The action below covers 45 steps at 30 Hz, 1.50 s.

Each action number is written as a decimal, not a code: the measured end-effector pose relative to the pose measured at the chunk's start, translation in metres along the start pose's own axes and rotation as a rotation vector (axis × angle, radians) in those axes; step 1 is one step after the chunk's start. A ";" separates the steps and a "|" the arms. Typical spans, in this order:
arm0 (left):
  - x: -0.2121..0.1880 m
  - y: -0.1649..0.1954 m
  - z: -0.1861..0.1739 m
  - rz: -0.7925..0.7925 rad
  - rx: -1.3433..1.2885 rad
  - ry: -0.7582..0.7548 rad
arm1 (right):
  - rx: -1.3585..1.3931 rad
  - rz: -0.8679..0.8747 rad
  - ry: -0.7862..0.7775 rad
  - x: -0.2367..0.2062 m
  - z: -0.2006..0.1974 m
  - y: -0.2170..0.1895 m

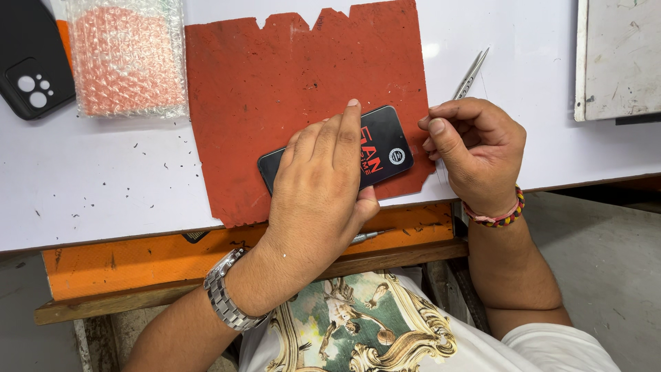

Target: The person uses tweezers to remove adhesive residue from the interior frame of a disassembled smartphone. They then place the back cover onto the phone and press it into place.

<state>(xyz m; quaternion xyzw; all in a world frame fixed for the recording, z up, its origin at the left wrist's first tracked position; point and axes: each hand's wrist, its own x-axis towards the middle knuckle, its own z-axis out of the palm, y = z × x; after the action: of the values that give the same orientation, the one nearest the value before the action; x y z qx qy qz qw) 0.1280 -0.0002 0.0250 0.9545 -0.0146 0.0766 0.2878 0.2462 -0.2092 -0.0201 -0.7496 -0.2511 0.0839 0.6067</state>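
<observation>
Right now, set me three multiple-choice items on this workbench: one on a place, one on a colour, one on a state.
1. Where does the black smartphone lie?
A. on the rust-red rubber mat
B. on the bubble-wrap pouch
C. on the floor

2. What colour is the phone case at the far left corner?
A. white
B. black
C. green

3. How does the left hand stand?
A. lifted clear of the bench
B. curled round a cup
C. pressed flat on the smartphone

Answers: 1 A, the mat shows all round the phone. 2 B, a dark shell with camera holes. 3 C, fingers lie along the screen, while the right hand pinches something thin beside metal tweezers.
</observation>
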 end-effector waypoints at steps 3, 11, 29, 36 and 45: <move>0.000 0.000 0.000 -0.001 0.008 -0.001 | -0.012 -0.018 -0.005 0.000 0.000 0.000; 0.000 0.000 0.000 -0.004 0.016 0.002 | -0.019 -0.031 -0.010 0.001 0.000 0.001; 0.000 0.000 0.001 -0.010 0.006 -0.003 | -0.008 -0.031 -0.022 0.001 0.000 0.002; 0.001 0.001 0.000 -0.006 0.019 0.006 | -0.007 -0.029 -0.017 0.001 0.000 0.002; 0.001 0.003 -0.003 0.004 -0.014 0.047 | -0.009 -0.028 -0.016 0.001 0.001 0.003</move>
<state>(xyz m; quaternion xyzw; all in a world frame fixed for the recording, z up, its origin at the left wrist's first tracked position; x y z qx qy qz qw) 0.1283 -0.0007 0.0295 0.9504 -0.0104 0.0992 0.2945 0.2473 -0.2088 -0.0227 -0.7481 -0.2666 0.0802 0.6024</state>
